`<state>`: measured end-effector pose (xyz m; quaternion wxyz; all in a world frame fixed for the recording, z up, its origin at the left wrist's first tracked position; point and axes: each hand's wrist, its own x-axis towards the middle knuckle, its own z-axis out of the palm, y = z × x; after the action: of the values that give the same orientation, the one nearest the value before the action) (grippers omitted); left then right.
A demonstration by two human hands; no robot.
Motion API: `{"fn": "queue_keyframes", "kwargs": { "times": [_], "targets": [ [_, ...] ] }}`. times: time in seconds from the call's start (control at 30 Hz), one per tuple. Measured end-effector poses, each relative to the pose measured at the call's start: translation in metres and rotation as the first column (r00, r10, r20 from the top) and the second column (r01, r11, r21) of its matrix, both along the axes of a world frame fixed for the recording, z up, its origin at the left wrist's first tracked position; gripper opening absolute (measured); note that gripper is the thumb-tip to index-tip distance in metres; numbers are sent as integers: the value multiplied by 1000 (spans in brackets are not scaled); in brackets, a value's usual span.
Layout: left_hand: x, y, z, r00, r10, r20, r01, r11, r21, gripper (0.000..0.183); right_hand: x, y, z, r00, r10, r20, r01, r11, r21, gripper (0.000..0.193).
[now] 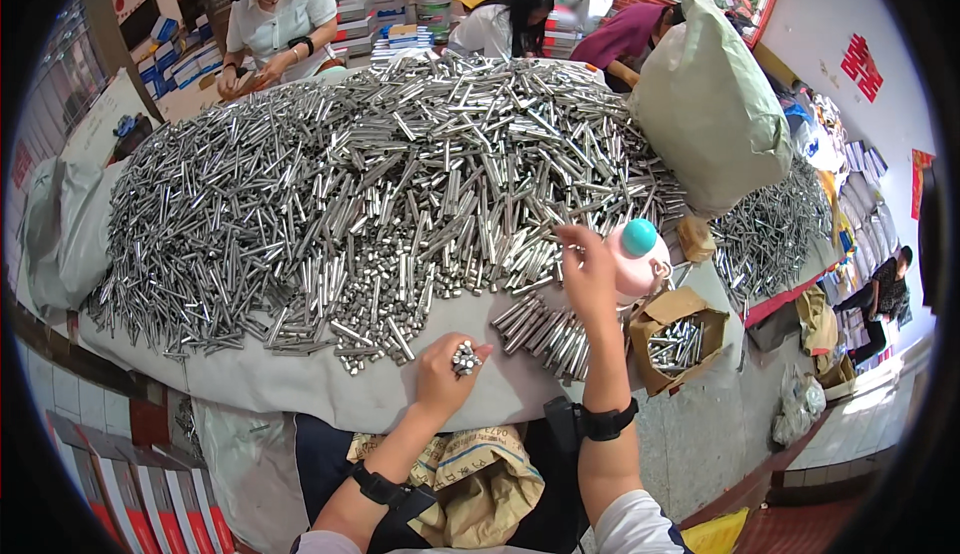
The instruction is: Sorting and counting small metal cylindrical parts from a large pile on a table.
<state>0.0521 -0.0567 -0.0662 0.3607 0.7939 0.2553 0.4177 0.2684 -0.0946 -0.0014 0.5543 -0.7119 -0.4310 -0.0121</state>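
In my left hand (450, 372) the fingers are wrapped round a bundle of short metal rods (466, 358), with several shiny round ends facing up. That hand is over the near edge of the cloth-covered table. My right hand (590, 272) is raised over the right part of a large pile of metal rods (400, 184), its fingers apart and no rod visible in them. Beside it stands a pink bottle (642, 269) with a teal lid (638, 238). Below the right wrist, a row of rods (545, 339) lies side by side on the grey cloth (330, 394).
An open cardboard box (680, 344) of rods stands right of my right forearm. A pale green sack (712, 104) rises at the far right, near a second rod heap (770, 229). Three people work along the far side. Flat boxes (140, 494) stand at lower left.
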Motion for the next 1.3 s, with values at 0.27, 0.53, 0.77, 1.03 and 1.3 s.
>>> {"fn": "queue_keyframes", "kwargs": {
  "times": [0.27, 0.53, 0.77, 1.03, 1.3],
  "targets": [
    [1, 12, -1, 997, 72, -5, -71, 993, 94, 18, -14, -4, -35, 958, -55, 283, 151, 931, -331, 34],
    [5, 13, -1, 999, 29, -22, -29, 999, 34, 22, -16, -3, -31, 975, 12, 224, 88, 898, -431, 31],
    [5, 11, -1, 996, 88, -25, -91, 971, -223, 23, -6, -7, -25, 988, 71, 138, -2, 896, -444, 38],
    [5, 14, -8, 995, 95, 1, -92, 964, -248, 20, -8, -3, -31, 975, 64, 213, 37, 898, -439, 36],
    [6, 13, -11, 992, 125, 31, -113, 958, -262, 22, -2, -3, -24, 942, 105, 320, 17, 933, -358, 30]
  ]
}}
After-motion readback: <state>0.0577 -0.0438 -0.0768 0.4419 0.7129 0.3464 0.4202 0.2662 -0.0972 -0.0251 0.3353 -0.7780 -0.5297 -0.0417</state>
